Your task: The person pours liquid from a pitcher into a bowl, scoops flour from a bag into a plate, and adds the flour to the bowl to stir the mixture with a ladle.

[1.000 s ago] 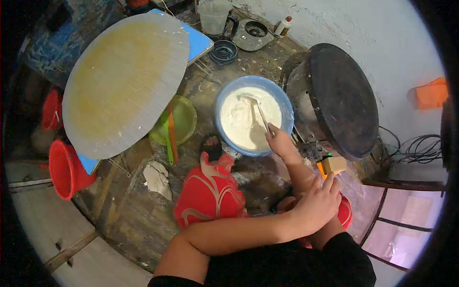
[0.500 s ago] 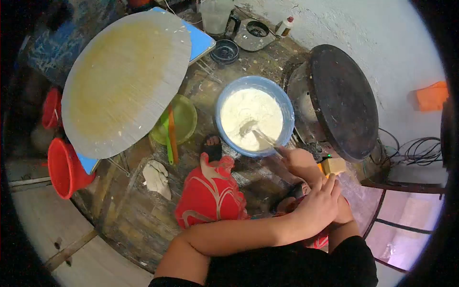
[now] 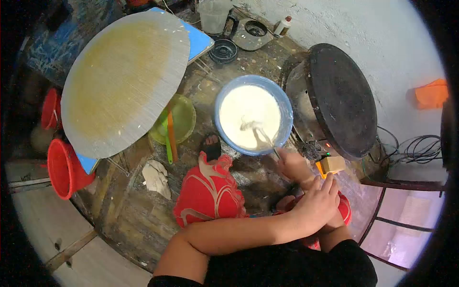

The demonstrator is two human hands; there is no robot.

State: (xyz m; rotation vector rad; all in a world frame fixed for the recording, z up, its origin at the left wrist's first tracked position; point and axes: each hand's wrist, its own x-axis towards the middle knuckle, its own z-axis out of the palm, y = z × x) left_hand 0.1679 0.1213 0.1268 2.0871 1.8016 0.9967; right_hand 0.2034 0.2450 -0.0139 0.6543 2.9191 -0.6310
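My right hand (image 3: 293, 165) is closed around the handle of a metal stirring tool (image 3: 267, 141), whose head sits in white batter (image 3: 252, 106). The head is coated and partly sunk, so its exact kind is hidden. A blue plastic basin (image 3: 222, 128) holds the batter and stands on the floor in front of me. My left hand (image 3: 316, 201) lies across my right forearm with its fingers extended, holding nothing. To the right of the basin is a round black griddle (image 3: 342, 100) on a metal stove.
A large round pale board (image 3: 124, 81) slants over a blue table at left. Beneath its edge is a green bowl (image 3: 186, 129) with green and orange utensils. A red bucket (image 3: 69, 170), crumpled cloth (image 3: 156, 178), blender jug (image 3: 213, 18) and coiled cables (image 3: 423, 150) are around.
My right hand has shifted slightly left with the stirring tool. The batter's surface looks smoother than before. My left hand stays on the forearm.
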